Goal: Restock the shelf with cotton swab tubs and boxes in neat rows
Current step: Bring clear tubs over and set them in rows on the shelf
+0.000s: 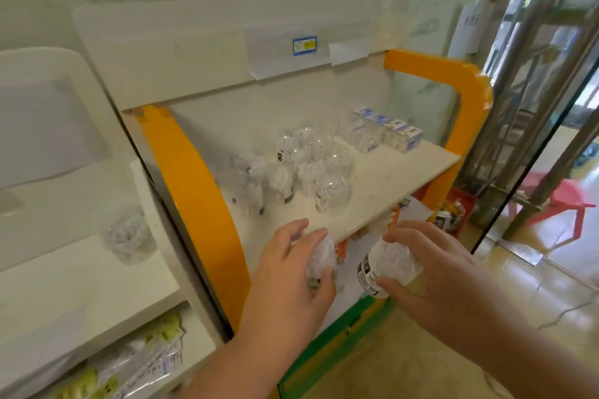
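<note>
Head view: we grip a tub in each hand, left (288, 266) and right (434, 272), below the shelf (405, 178) front edge; tubs (301, 168) mid-shelf, boxes (385, 133) back-right, rows unfinished.

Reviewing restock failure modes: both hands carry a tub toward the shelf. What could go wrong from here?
1. The clear tubs on the shelf stand bunched and uneven; setting another among them could topple some.
2. The left hand and right hand each hold a tub, leaving none free to steady the row.
3. A tub set near the shelf's front edge could fall off.
</note>
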The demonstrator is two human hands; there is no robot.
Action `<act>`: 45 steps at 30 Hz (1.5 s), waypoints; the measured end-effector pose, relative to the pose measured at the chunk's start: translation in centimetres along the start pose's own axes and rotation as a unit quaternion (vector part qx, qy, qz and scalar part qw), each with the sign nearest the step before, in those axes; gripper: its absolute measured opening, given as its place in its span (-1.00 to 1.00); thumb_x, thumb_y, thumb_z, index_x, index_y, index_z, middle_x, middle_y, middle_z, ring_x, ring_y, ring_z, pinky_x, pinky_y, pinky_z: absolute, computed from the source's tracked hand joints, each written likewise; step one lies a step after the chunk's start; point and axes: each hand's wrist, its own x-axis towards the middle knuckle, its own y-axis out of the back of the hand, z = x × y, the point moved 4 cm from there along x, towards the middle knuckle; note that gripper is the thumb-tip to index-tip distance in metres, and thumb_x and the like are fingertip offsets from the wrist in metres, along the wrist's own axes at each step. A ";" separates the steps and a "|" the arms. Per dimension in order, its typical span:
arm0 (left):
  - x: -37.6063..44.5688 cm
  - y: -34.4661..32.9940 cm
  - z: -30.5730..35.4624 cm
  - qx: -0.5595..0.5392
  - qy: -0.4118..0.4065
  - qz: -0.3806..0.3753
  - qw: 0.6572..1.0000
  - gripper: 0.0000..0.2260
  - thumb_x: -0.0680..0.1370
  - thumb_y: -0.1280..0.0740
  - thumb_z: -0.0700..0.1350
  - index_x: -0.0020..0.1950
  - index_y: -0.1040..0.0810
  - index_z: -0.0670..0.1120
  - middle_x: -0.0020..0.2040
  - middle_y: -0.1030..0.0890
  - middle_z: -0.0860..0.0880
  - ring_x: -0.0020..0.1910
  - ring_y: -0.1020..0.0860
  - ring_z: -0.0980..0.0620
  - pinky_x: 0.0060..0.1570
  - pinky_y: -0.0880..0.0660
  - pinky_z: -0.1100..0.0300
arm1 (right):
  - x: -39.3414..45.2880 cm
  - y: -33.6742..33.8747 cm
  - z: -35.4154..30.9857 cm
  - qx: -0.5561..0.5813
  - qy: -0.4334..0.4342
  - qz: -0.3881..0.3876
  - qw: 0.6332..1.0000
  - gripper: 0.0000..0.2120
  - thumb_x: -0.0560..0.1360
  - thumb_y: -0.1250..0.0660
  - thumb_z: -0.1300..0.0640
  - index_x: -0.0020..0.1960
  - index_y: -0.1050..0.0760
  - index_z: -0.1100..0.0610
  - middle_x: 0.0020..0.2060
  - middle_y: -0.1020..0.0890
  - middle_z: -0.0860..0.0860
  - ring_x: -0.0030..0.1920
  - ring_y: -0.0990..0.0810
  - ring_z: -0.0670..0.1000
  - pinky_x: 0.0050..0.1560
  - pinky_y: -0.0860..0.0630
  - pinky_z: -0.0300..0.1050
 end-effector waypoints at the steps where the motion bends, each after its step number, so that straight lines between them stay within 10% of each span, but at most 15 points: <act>1: 1.0 -0.5 -0.2 -0.003 0.011 0.004 1.000 -0.55 0.52 -0.34 0.08 0.41 -0.37 0.22 0.42 -0.23 0.24 0.40 -0.24 0.27 0.15 -0.21 0.61 | 1.2 -0.2 0.4 0.000 0.011 -0.010 1.000 -0.48 0.39 -0.17 -0.39 0.30 -0.30 -0.27 0.17 -0.21 -0.47 0.14 -0.25 -0.35 0.14 -0.19 -0.46; 10: 5.7 -2.5 -3.3 0.041 0.100 0.034 0.994 -0.52 0.53 -0.37 0.00 0.40 -0.33 0.26 0.47 -0.18 0.22 0.46 -0.17 0.23 0.22 -0.04 0.59 | 11.5 -3.0 1.6 0.034 0.100 -0.051 0.993 -0.55 0.45 -0.34 -0.25 0.27 -0.29 -0.23 0.26 -0.31 -0.36 0.21 -0.36 -0.24 0.11 -0.37 -0.34; 26: 9.0 -4.8 -7.1 0.104 0.339 0.138 0.925 -0.44 0.51 -0.34 -0.14 0.42 -0.24 0.23 0.48 -0.19 0.14 0.45 -0.25 0.05 0.36 -0.35 0.05 | 23.6 -8.7 -1.3 0.008 0.349 -0.140 0.926 -0.62 0.47 -0.34 -0.16 0.20 -0.33 -0.08 0.13 -0.40 -0.13 0.10 -0.45 -0.05 -0.20 -0.28 -0.21; 45: 10.1 -5.3 -6.6 0.158 0.374 0.148 0.902 -0.42 0.49 -0.42 -0.10 0.45 -0.28 0.16 0.51 -0.12 0.08 0.44 -0.24 0.01 0.26 -0.33 0.22 | 25.1 -9.4 -1.5 -0.032 0.396 -0.166 0.903 -0.61 0.49 -0.34 -0.09 0.23 -0.33 0.01 0.13 -0.37 0.00 0.10 -0.44 0.04 -0.16 -0.37 -0.13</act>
